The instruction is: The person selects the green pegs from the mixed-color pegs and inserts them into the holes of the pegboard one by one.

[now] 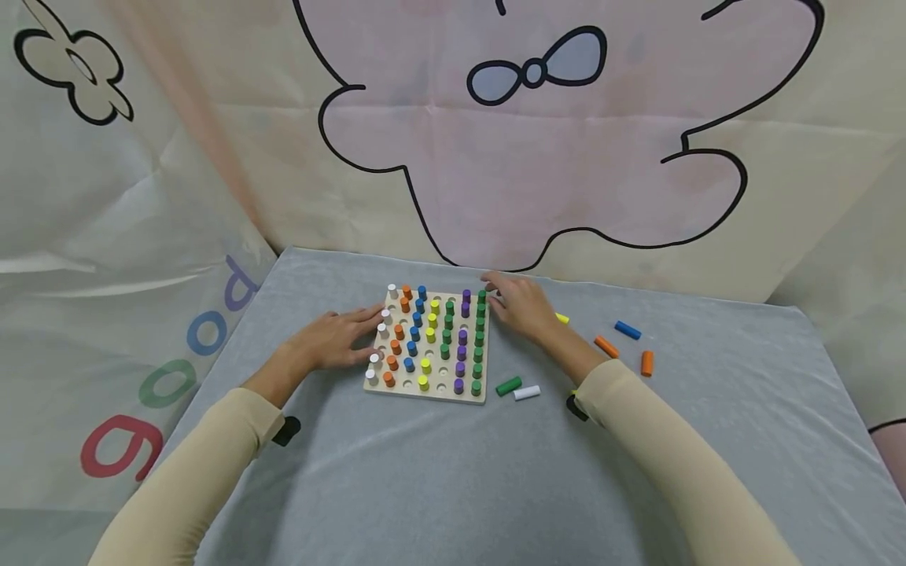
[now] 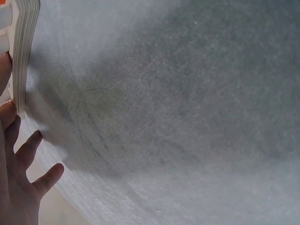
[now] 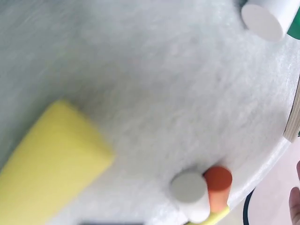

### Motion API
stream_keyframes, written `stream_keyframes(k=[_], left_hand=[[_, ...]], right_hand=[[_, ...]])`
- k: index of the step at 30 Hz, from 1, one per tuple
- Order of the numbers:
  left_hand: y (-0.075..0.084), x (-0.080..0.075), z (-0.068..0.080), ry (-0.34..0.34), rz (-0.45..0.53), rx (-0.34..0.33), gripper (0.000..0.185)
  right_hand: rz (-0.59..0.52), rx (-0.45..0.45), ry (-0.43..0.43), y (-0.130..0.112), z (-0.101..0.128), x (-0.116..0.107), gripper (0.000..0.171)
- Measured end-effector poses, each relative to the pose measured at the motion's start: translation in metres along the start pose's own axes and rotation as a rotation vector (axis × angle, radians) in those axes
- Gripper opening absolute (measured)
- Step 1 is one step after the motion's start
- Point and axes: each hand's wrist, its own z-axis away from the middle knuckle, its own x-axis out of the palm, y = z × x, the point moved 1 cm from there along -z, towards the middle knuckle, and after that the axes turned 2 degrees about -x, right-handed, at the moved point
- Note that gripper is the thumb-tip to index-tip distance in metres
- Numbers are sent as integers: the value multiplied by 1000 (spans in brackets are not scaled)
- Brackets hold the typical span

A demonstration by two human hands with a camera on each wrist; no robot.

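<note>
We see a grey cloth [image 1: 439, 472] spread over the table, reaching back to a pale backdrop [image 1: 538, 157] printed with a pink cartoon shape outlined in black and a blue bow [image 1: 535, 72]. On the left hangs another sheet carrying a black-outlined flower [image 1: 74, 71] and the coloured letters "good" [image 1: 180, 369] running diagonally.

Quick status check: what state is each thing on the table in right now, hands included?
Peg board: flat on the cloth, mostly filled, some holes empty.
Left hand: fingers straight, resting against the board's left edge.
Right hand: at the board's far right corner; grip unclear.
Green peg: lying loose.
White peg: lying loose beside it.
Blue peg: lying loose.
</note>
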Motion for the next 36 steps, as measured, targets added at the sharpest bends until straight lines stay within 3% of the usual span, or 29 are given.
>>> stream_keyframes(k=[5,15,25,36], left_hand=[[1,1,-1,9,-1,8,74],[0,0,0,7,-3,13,74],[1,0,1,1,1,6,74],[2,-1,0,-5,3,4,75]], right_hand=[[-25,-17,4,1,13,-11,32],[-76,-123,-101,1,51,-22,30],[-173,-160,-301,-7,77,-23,32],[-196,-199,-340,-9,90,-23,30]])
